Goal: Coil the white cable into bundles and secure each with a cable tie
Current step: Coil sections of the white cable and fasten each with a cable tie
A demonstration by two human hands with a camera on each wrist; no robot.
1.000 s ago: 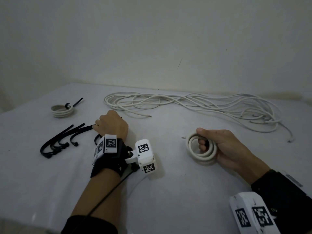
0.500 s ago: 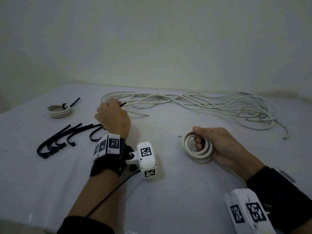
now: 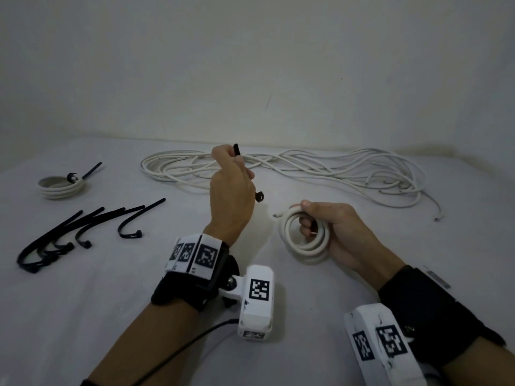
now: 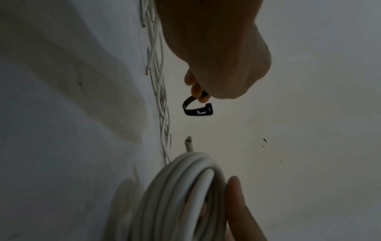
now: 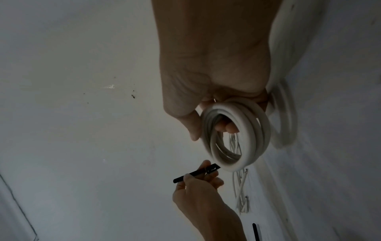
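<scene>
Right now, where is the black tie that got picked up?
In the head view it is mid-table, pinched in the left hand: the tie sticks out above and below the fingers, just left of the coil the right hand holds.

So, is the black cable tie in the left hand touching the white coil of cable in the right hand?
Apart. In the left wrist view, bare table shows between the black cable tie and the white coil of cable; the head view also shows a gap.
</scene>
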